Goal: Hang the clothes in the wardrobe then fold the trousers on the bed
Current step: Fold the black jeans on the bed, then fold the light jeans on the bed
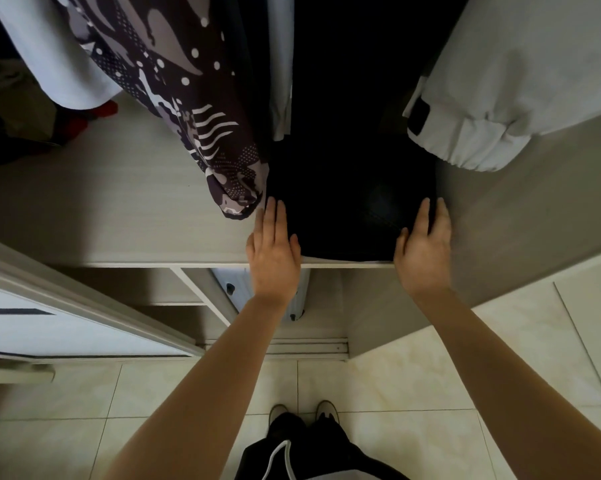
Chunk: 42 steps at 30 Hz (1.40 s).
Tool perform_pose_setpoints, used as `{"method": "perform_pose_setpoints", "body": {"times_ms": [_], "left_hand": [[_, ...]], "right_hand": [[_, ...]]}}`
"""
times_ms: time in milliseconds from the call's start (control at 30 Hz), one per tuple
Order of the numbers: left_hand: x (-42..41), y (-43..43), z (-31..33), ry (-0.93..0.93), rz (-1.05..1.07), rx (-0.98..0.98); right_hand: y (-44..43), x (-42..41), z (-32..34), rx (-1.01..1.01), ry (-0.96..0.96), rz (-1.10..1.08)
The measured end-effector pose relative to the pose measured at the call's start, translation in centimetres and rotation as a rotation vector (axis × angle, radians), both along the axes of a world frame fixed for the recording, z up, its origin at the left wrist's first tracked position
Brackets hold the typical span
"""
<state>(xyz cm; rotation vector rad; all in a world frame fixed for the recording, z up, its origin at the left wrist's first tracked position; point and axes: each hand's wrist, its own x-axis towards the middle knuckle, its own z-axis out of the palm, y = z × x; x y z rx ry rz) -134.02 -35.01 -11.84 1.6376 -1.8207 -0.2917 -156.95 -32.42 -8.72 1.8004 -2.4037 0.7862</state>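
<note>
A folded black garment lies on the pale wardrobe shelf, its near edge at the shelf's front lip. My left hand rests flat against the garment's left side, fingers straight. My right hand is flat along its right side, fingers partly over the edge. Neither hand grips anything. Above the shelf hang a dark patterned sleeve, a white garment and a pale grey jacket sleeve. The bed is not in view.
A white sliding door stands at the left with its floor track below. Lower compartments open under the shelf. Red and dark clothes lie at the shelf's far left. My feet stand on cream floor tiles.
</note>
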Motion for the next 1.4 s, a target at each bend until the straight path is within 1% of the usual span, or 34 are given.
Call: {"method": "perform_pose_setpoints", "body": {"times_ms": [67,167,367,433,500,567,700,767,867,967,1033,1133,1267,1400], "left_hand": [[0.1,0.8,-0.5,-0.044,-0.023,0.044],[0.1,1.6,-0.8,-0.046,-0.043,0.069],[0.4,4.3,-0.6,-0.011,0.002,0.122],[0.5,5.8,-0.1,0.045,0.061,0.161],[0.5,7.7,0.6,0.082,0.163,0.191],[0.5,10.1,1.1,0.072,0.296,0.204],[0.0,16.1,0.3,-0.003,0.538,0.229],[-0.9,19.7,-0.5,-0.022,0.661,0.266],[-2.7,25.4,-1.3,0.004,0.835,0.326],[-3.9,31.1,-2.0,0.015,1.022,0.359],[-4.7,35.0,-2.9,0.057,1.163,0.37],[-6.3,40.6,-4.0,0.15,1.365,0.39],[-9.6,46.8,-4.6,0.224,1.583,0.409],[-13.5,52.1,-5.2,0.34,1.793,0.439]], "right_hand": [[0.5,0.5,0.3,0.023,0.047,0.029],[0.9,1.6,0.8,0.049,0.101,0.117],[1.7,4.9,0.0,0.07,0.118,0.377],[2.0,6.2,0.0,0.077,0.086,0.49],[2.5,7.4,0.1,0.112,0.058,0.63],[3.3,8.1,0.2,0.155,0.046,0.773],[5.0,8.8,-0.5,0.251,0.039,1.024],[6.3,9.2,-1.0,0.342,0.078,1.136],[8.8,10.4,-1.4,0.449,0.109,1.298],[11.9,12.4,-1.8,0.481,0.184,1.517],[14.5,13.8,-2.4,0.453,0.273,1.681],[18.4,15.2,-2.9,0.487,0.351,1.869],[23.4,15.9,-3.9,0.453,0.429,2.077],[28.9,15.9,-4.9,0.49,0.538,2.235]]}}
